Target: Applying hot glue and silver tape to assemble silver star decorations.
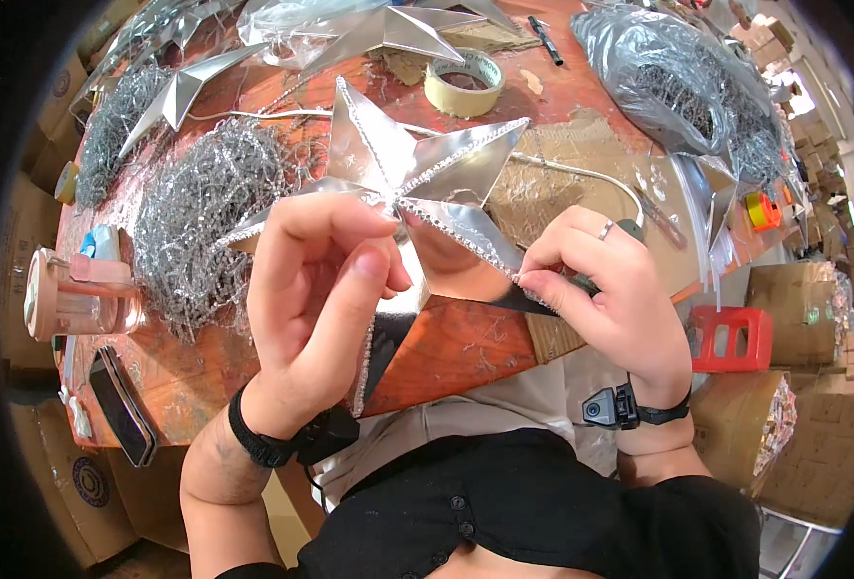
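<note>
A shiny silver star [456, 236] with raised, folded points lies in front of me, overhanging the table's near edge. Sparkly silver bead trim [466, 238] follows its ridges. My left hand [316, 289] is closed over the star's middle, its index fingertip at the centre where the trim strips meet. Whatever sits between that thumb and the fingers is hidden. At the lower right point, my right hand [606, 289] pinches the trim between thumb and index finger. Both hands partly cover the star.
Tangled silver trim [210, 212] is heaped left of the star. Beyond it lie a tape roll [464, 82], a black pen [546, 41] and more silver stars [388, 34]. A plastic bag of trim [678, 92] sits far right. A phone [123, 405] and a pink-lidded cup [80, 294] are at left.
</note>
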`<state>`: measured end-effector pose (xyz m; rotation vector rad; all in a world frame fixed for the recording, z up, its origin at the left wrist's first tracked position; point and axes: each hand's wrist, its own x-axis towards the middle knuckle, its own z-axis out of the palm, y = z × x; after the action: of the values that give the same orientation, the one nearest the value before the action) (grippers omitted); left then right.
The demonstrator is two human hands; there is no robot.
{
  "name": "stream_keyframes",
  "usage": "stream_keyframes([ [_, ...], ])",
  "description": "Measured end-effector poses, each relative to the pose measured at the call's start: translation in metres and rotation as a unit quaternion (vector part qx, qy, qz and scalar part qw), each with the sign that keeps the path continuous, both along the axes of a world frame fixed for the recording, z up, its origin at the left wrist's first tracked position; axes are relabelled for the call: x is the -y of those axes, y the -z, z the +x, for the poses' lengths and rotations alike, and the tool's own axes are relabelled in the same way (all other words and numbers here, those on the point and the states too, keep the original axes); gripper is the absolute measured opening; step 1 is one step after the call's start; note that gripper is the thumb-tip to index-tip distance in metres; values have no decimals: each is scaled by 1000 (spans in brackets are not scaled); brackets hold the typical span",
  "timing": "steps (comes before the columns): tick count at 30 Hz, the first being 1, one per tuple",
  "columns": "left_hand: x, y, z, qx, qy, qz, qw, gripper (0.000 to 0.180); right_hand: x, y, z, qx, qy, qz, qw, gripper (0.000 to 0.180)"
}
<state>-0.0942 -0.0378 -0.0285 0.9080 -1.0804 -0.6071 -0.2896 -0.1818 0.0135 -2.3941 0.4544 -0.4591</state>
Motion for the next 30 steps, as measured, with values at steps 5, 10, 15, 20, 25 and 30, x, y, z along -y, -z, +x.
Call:
stream_keyframes([
  [5, 0, -1, 0, -3, 2, 4, 1000, 18, 5, -9, -9, 22, -47, 63, 997, 7],
  [10, -2, 0, 0, 5, -8, 4, 1000, 18, 24, -9, -39, 279, -192, 272, 901, 14],
  [15, 2, 0, -2, -5, -13, 8, 1000, 18, 59, -57, -120, 523, -190, 418, 718, 17],
  [20, -1, 2, -1, 6, -21, 2, 1000, 17, 112, -70, -217, 664, -74, 400, 627, 14],
  [25, 1, 2, -1, 8, -31, 1, 999, 17, 119, -53, -241, 735, 75, 383, 555, 14],
  [30, 3, 2, -2, 24, -34, 0, 999, 17, 91, -41, -164, 516, 371, -266, 725, 13],
])
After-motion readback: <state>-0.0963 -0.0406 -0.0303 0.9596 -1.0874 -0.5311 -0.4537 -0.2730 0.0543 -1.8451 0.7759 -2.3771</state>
